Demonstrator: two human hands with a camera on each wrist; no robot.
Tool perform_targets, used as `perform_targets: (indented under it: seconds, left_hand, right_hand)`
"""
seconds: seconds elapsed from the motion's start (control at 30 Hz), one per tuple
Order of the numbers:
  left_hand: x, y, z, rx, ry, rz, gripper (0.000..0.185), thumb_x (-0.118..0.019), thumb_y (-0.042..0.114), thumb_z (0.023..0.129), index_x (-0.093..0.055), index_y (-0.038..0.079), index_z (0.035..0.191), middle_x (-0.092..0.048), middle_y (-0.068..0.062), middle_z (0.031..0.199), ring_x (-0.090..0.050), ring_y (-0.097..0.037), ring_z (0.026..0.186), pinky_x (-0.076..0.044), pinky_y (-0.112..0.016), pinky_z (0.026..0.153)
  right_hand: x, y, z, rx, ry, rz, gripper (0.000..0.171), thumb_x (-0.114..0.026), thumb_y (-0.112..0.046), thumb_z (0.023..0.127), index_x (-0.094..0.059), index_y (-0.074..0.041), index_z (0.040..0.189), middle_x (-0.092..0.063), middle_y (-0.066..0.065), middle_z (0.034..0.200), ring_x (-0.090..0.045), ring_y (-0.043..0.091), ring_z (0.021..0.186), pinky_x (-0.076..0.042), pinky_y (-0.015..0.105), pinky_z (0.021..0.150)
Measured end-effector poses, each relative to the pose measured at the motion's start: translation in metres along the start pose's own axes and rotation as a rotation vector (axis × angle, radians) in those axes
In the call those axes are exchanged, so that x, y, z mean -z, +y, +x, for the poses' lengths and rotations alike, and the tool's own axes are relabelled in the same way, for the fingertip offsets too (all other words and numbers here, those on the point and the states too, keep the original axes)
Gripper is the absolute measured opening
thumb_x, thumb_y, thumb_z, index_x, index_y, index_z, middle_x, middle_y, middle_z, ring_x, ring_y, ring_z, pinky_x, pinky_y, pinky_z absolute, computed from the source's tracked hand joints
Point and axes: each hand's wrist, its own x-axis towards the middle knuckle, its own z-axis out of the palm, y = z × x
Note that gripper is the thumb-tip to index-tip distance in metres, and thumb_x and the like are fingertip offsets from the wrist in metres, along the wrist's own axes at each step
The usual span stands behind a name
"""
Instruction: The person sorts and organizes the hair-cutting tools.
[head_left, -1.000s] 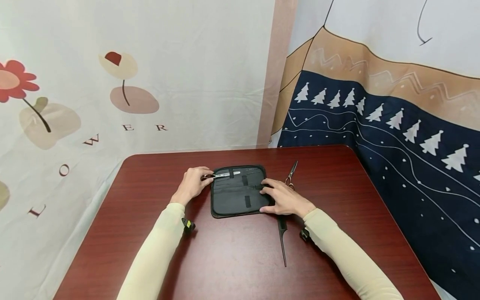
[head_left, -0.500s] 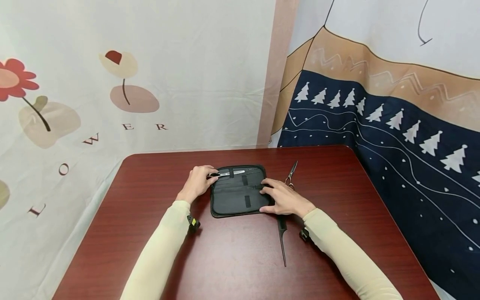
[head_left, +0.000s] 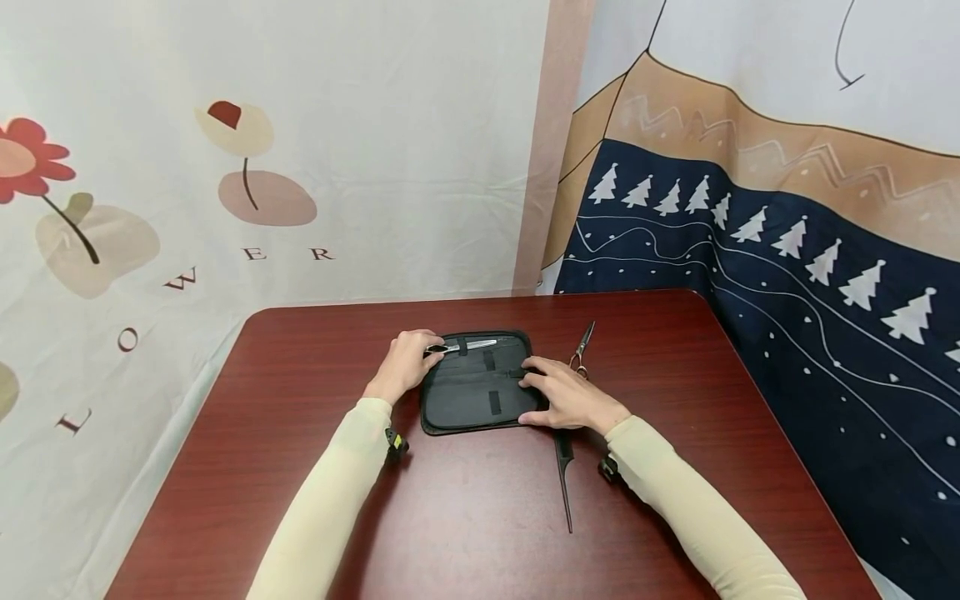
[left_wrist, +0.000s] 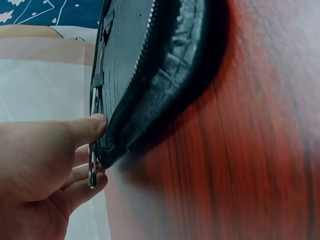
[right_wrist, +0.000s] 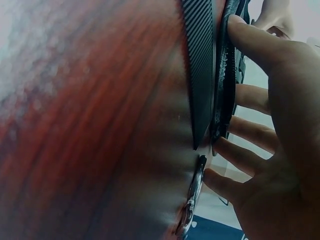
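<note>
The left hand (head_left: 405, 362) pinches the handle end of the silver scissors (head_left: 481, 343) with thumb and fingers, and the blades run under 1 small black loop (head_left: 462, 345) near the far edge of the black case (head_left: 453, 400). The right hand (head_left: 573, 400), its fingers spread apart, presses on the case's right side, which should help stop it sliding. I think a slow, soft push works best, with the blades flat and straight so the tips don't poke anything.
</note>
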Motion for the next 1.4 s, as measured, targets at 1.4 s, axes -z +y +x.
perform_targets:
  seconds: [1.4]
  left_hand:
    - [-0.022, 0.028, 0.011, 0.023, -0.061, 0.108, 0.035, -0.070, 0.026, 0.113, -0.078, 0.012, 0.144, -0.072, -0.019, 0.155, -0.080, -0.038, 0.127, -0.068, -0.054, 0.103]
  right_hand:
    - [0.001, -0.001, 0.000, -0.006, -0.005, 0.005, 0.056, -0.089, -0.046, 0.097, -0.078, -0.006, 0.135, -0.060, 0.020, 0.159, -0.064, 0.039, 0.145, -0.051, 0.059, 0.126]
